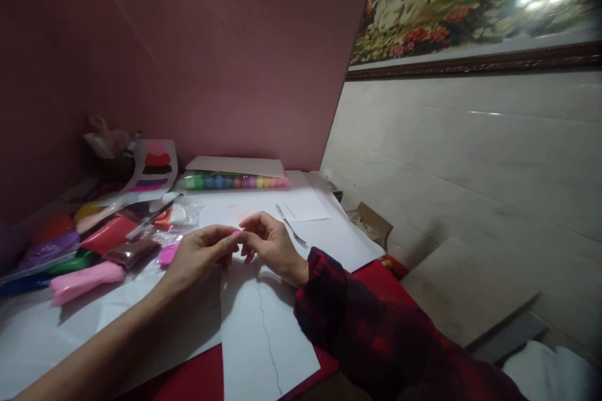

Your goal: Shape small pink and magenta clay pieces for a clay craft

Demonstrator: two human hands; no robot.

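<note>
My left hand (200,255) and my right hand (273,245) meet above the white paper, fingertips together. Between them is a tiny bit of pink clay (236,234), pinched by the left thumb and finger and touched by the right fingertips. Below the hands lies a white sheet (268,338) with a thin wavy line drawn down it. A larger magenta piece of clay (168,255) rests just left of my left hand. Behind my right hand is a metal fork (290,225) on the paper.
Colored clay packets, among them a pink one (88,282) and a red one (109,235), crowd the left side. A long pack of colored balls (235,181) lies at the back before a pink panel (226,62). An open cardboard box (374,222) stands beyond the right edge.
</note>
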